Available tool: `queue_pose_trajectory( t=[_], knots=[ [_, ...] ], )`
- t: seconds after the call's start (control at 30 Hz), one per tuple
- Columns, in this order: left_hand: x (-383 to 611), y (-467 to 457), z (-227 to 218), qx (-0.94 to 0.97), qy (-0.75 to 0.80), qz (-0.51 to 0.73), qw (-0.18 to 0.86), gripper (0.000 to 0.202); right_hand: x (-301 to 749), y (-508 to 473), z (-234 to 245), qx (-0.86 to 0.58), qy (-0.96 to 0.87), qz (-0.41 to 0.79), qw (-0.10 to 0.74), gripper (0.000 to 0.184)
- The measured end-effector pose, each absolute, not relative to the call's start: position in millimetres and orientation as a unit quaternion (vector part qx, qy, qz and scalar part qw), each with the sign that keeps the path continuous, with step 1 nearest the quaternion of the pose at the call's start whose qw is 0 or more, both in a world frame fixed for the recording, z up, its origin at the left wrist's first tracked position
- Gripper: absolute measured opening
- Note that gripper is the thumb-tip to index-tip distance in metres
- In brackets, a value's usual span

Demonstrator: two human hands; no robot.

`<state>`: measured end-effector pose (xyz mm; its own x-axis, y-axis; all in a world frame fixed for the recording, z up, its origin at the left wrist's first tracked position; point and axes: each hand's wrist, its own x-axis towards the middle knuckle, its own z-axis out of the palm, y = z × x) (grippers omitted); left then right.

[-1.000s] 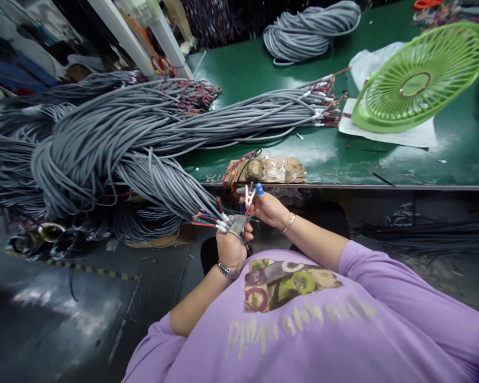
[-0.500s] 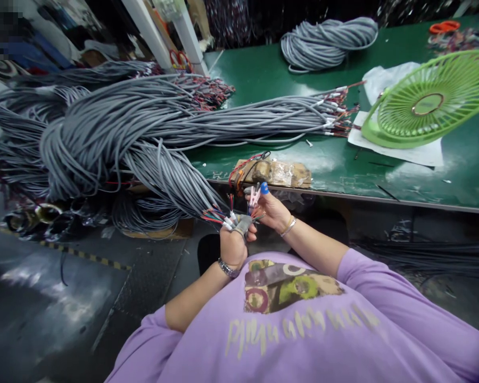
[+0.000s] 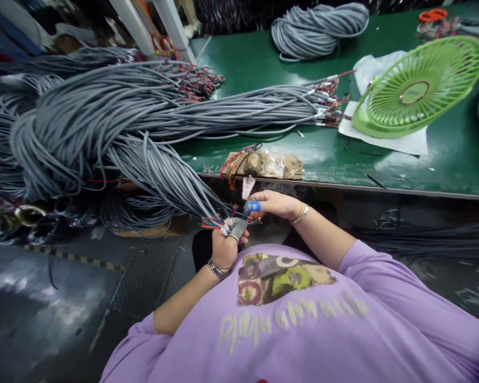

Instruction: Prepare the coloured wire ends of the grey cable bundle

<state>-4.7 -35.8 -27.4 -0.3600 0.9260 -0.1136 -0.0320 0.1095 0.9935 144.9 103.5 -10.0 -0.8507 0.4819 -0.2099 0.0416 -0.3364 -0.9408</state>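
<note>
A thick bundle of grey cables (image 3: 115,122) drapes off the green table (image 3: 423,170) down toward my lap. My left hand (image 3: 224,246), wearing a wristwatch, is closed around the cable ends (image 3: 223,223), where coloured inner wires fan out. My right hand (image 3: 273,205), with a bracelet and a blue cap on one fingertip, pinches at those coloured wires just right of the left hand. A small pink clip (image 3: 247,186) hangs from the table edge just above my hands.
A taped brown block with red wires (image 3: 267,166) sits at the table's front edge. A green fan (image 3: 417,88) lies on white paper at the right. Another grey cable coil (image 3: 317,29) rests at the back. More coils lie on the dark floor at left.
My right hand has dropped from pointing up by the pink clip and turned left onto the coloured wires. The left hand kept its hold on the cable ends.
</note>
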Motion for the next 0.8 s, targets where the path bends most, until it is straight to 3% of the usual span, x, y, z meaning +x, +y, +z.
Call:
queue_pose_trajectory(
  t=[0.43, 0.63, 0.8],
  knots=[
    [-8.3, -32.8, -17.7, 0.449, 0.629, 0.402, 0.491, 0.027, 134.9, 82.4, 1.0, -0.241, -0.679, 0.677, 0.149, 0.014],
    [-6.4, -33.1, -20.0, 0.384, 0.605, 0.502, 0.485, 0.025, 149.5, 87.7, -4.6, -0.263, -0.606, 0.718, 0.218, 0.036],
    [-3.5, -30.4, -22.5, 0.345, 0.599, 0.542, 0.477, 0.027, 163.2, 83.6, -9.3, -0.24, -0.58, 0.757, 0.179, 0.045]
  ],
)
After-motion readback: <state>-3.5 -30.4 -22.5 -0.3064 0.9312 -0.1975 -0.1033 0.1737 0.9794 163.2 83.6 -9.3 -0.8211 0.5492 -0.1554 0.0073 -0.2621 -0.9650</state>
